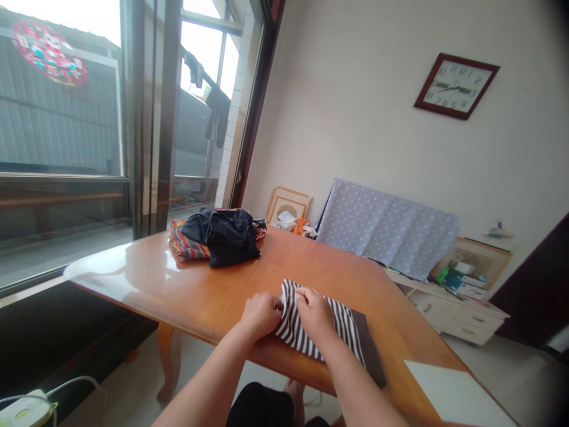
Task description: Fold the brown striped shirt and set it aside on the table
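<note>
Wooden table (284, 255), polished top. Near edge: one striped cloth (344, 317), which lay flat, its left end ruffled. Left hand (262, 311): fingers curled, pinching that left end. Right hand (315, 311): on the stripes, thumb and forefinger close together; whether they pinched fabric could not be told. Step in hand, as judged: straightening or turning the left end; the next move called for an even hold and a flat layer. Right edge: one white sheet (453, 391). Toward the far edge: one fabric heap (231, 234), navy over multicoloured stripes. Beyond stood one white cabinet (471, 329), drawers shut, contents hidden.
</note>
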`<state>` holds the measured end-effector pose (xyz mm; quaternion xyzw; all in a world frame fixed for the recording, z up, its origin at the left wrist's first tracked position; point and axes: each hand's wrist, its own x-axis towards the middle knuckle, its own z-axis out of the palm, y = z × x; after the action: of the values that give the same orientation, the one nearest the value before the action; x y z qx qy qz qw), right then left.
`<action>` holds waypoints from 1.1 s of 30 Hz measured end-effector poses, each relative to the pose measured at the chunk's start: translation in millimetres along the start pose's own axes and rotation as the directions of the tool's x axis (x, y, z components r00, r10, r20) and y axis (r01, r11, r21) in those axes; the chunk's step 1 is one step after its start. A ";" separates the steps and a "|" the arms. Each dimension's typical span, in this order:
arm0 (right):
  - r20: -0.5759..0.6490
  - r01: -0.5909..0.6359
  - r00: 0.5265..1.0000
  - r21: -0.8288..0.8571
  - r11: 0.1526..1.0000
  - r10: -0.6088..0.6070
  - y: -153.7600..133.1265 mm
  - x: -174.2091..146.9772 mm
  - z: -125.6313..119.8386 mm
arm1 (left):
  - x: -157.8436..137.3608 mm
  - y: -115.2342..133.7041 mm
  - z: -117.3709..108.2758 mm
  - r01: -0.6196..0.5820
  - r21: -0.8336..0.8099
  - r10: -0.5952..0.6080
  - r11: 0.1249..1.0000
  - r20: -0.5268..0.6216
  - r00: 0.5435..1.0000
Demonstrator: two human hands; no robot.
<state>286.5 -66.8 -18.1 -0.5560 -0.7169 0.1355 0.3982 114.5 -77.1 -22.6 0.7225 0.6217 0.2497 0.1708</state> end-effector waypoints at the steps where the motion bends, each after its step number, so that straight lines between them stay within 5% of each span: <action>1: 0.003 0.066 0.998 -0.092 0.994 -0.066 -0.3 0.0 -0.2 | -1.0 -0.6 -1.4 -0.004 0.010 0.004 1.000 0.002 1.000; 4: 0.160 0.186 0.976 -0.238 0.953 -0.151 -1.2 -2.3 4.1 | -3.0 -2.9 -4.2 -0.008 0.027 0.008 1.000 0.005 1.000; 7: 0.320 0.195 0.942 -0.289 0.937 -0.097 -0.2 -6.7 11.8 | -3.8 -6.4 -5.9 0.000 0.027 0.000 1.000 0.003 1.000; 11: 0.376 0.181 0.925 -0.333 0.925 -0.045 2.0 -11.6 18.7 | -4.1 -9.6 -7.4 0.033 0.012 -0.033 0.999 -0.013 0.999; 20: 0.331 0.171 0.940 -0.246 0.954 -0.083 7.8 -9.4 20.4 | -4.0 -5.1 -5.2 0.095 -0.013 -0.095 0.995 -0.071 0.993; 24: 0.142 0.094 0.986 -0.071 0.993 -0.083 19.9 -2.2 1.7 | -1.5 -2.1 -3.6 0.094 -0.016 -0.095 0.995 -0.170 0.981; 28: -0.016 -0.021 1.000 -0.061 0.998 0.020 38.0 3.5 -26.0 | 4.5 12.3 1.2 -0.034 0.028 0.042 0.999 -0.305 0.951; 33: -0.025 -0.059 0.998 -0.158 0.986 0.056 51.9 7.0 -46.4 | 21.8 41.8 20.0 -0.277 0.098 0.292 0.956 -0.229 0.928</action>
<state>355.2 -54.1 -18.2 -0.6079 -0.7048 0.0837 0.3560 162.2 -61.4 -12.4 0.7743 0.5342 0.3378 0.0326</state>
